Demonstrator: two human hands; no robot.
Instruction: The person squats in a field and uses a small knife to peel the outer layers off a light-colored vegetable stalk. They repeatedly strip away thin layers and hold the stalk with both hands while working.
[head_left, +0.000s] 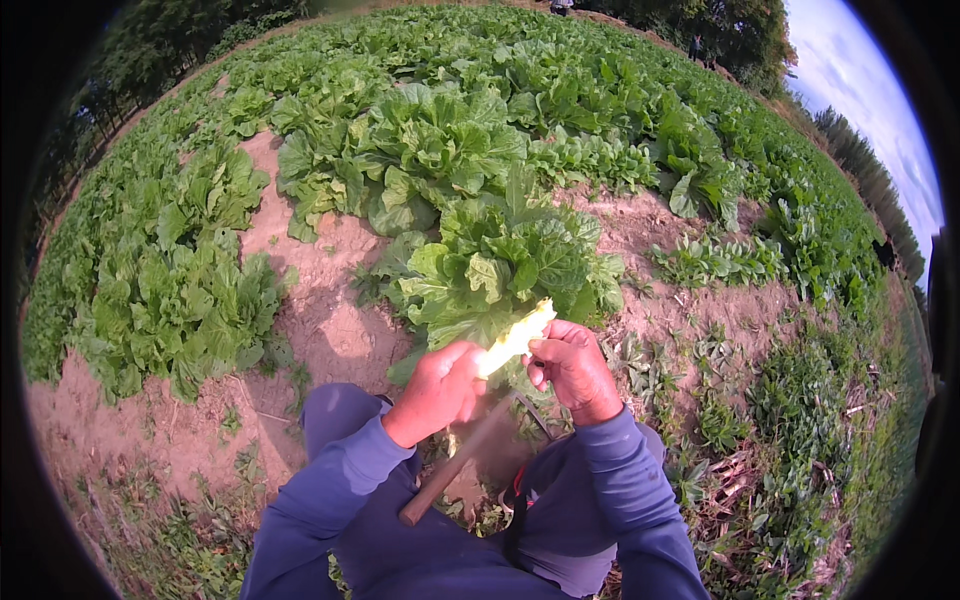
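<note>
Both hands hold a pale yellow-white piece of leaf or stalk (516, 343), bright in the sun and slanting up to the right. My left hand (444, 386) grips its lower end, with the fingers curled around it. At the upper end, my right hand (574, 366) pinches it between thumb and fingers. Just beyond my hands grows a large leafy green plant (510, 259), like a Chinese cabbage. Below them, between my knees, lies a sickle (457, 461); its wooden handle points toward me and its curved blade is partly hidden.
Rows of leafy cabbage-like plants (180, 300) stretch left and ahead over dry soil (337, 322). Low weeds (787, 405) cover the ground to the right. Far off at the field's edge are people (561, 6) and trees (697, 37).
</note>
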